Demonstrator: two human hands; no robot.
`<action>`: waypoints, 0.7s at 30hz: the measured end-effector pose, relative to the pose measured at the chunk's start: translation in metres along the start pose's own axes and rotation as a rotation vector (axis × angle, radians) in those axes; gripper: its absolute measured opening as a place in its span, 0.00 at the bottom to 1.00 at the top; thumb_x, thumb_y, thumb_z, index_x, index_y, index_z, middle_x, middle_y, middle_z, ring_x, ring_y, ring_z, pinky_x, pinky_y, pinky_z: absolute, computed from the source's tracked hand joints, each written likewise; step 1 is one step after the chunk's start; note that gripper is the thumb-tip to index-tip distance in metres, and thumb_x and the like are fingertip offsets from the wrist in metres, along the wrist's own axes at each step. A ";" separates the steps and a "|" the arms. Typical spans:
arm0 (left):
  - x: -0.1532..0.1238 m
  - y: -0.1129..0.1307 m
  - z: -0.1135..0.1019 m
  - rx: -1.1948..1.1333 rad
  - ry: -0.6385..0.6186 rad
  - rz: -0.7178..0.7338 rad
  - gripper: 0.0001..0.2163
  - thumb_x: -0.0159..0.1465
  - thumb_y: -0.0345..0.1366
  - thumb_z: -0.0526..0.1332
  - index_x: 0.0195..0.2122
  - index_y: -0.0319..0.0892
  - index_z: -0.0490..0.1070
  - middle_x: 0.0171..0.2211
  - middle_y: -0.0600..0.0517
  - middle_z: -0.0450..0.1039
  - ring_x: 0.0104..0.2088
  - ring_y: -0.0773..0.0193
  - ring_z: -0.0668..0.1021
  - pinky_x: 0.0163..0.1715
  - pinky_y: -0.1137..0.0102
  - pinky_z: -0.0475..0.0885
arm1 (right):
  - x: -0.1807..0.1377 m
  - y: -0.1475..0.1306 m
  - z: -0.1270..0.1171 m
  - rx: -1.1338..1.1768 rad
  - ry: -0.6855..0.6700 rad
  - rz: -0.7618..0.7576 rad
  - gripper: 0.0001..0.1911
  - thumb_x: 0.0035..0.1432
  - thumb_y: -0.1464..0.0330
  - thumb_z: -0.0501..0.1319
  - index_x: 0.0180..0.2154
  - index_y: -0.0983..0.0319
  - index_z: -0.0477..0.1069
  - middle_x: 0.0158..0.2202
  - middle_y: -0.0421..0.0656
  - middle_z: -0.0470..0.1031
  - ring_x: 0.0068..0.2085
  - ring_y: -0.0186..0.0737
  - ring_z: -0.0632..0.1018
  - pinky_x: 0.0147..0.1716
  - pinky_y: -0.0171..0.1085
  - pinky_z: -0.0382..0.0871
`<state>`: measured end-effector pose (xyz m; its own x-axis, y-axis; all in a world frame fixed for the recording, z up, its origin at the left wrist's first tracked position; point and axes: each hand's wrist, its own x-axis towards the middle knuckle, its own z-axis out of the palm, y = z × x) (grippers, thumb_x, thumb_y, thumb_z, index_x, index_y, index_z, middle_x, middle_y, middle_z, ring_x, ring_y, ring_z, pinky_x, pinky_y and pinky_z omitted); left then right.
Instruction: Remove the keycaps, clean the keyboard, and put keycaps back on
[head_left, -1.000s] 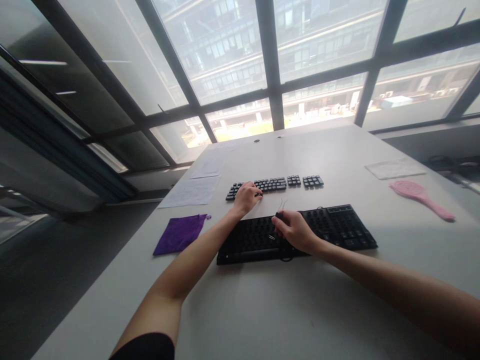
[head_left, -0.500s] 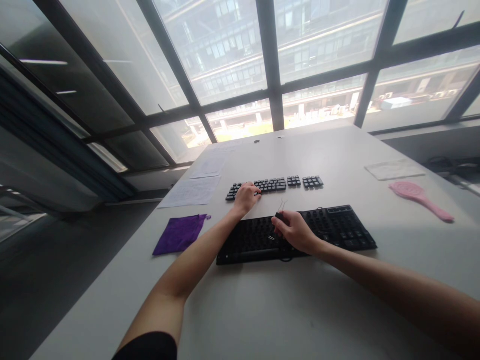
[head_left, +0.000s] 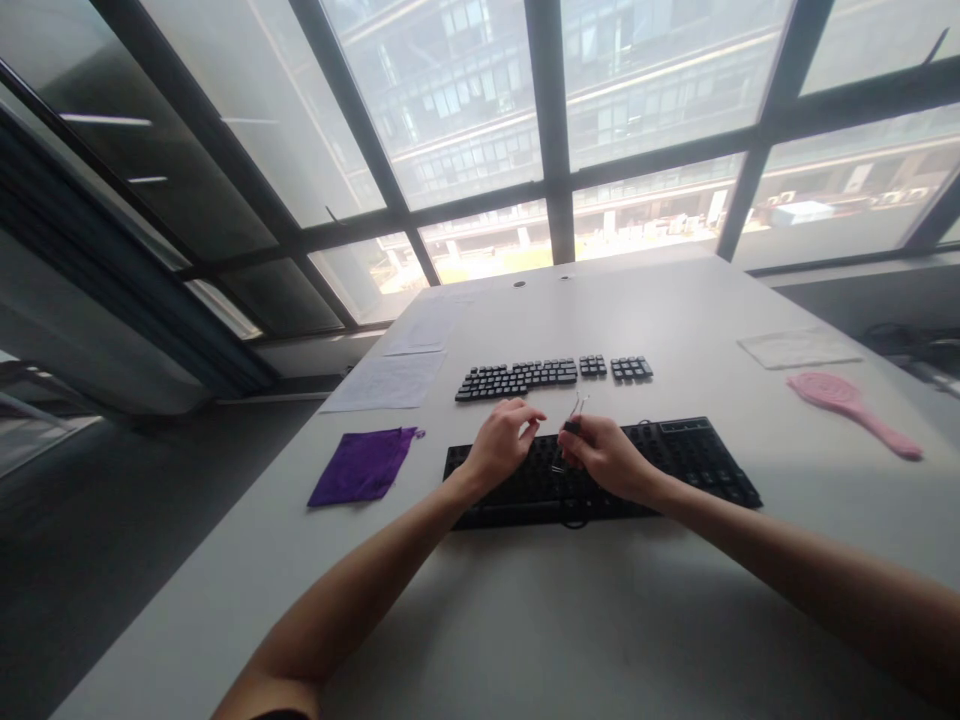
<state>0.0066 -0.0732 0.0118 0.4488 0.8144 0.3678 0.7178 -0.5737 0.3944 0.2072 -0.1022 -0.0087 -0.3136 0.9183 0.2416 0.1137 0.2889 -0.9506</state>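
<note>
My right hand (head_left: 604,455) is closed around the dark handle of a wire keycap puller (head_left: 574,425). Thin metal wires stick out above and below the grip. My left hand (head_left: 501,440) hovers over the left part of a black keyboard (head_left: 697,460), thumb and fingers apart, with nothing visible in it. Much of the keyboard's middle is hidden by both hands, and most of its key area looks stripped of caps. Beyond it, loose black keycaps (head_left: 517,378) lie in rows, with smaller groups at the right.
A purple drawstring pouch (head_left: 360,467) lies left of the keyboard, with paper sheets (head_left: 386,382) behind it. To the right are a pink hairbrush (head_left: 847,405) and a flat clear bag (head_left: 799,348). The white table (head_left: 652,310) reaches toward the windows.
My left hand has drawn back from the keycap rows toward me and now hovers over the keyboard near my right hand. My right hand still holds the puller.
</note>
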 end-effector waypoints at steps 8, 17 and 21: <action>-0.040 0.026 0.011 -0.199 -0.058 -0.098 0.11 0.68 0.31 0.55 0.44 0.47 0.77 0.41 0.49 0.79 0.43 0.58 0.78 0.48 0.65 0.72 | -0.010 0.003 0.008 -0.137 -0.076 -0.066 0.13 0.64 0.63 0.57 0.28 0.62 0.68 0.23 0.38 0.70 0.26 0.35 0.69 0.27 0.34 0.62; -0.043 0.022 0.016 -0.256 0.003 -0.118 0.10 0.65 0.29 0.56 0.40 0.45 0.77 0.38 0.50 0.80 0.40 0.60 0.79 0.44 0.68 0.72 | -0.013 0.001 0.010 -0.211 -0.174 -0.206 0.12 0.65 0.66 0.56 0.28 0.62 0.67 0.26 0.39 0.70 0.29 0.36 0.68 0.30 0.34 0.61; -0.043 0.024 0.014 -0.263 0.001 -0.120 0.10 0.65 0.28 0.56 0.38 0.44 0.77 0.38 0.50 0.79 0.39 0.60 0.79 0.44 0.67 0.72 | -0.015 0.001 0.012 -0.244 -0.180 -0.223 0.11 0.66 0.67 0.56 0.30 0.61 0.68 0.28 0.40 0.72 0.30 0.37 0.70 0.32 0.35 0.63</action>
<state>0.0121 -0.1207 -0.0067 0.3686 0.8779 0.3057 0.6031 -0.4761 0.6400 0.2009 -0.1189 -0.0160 -0.5142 0.7696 0.3786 0.2388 0.5524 -0.7987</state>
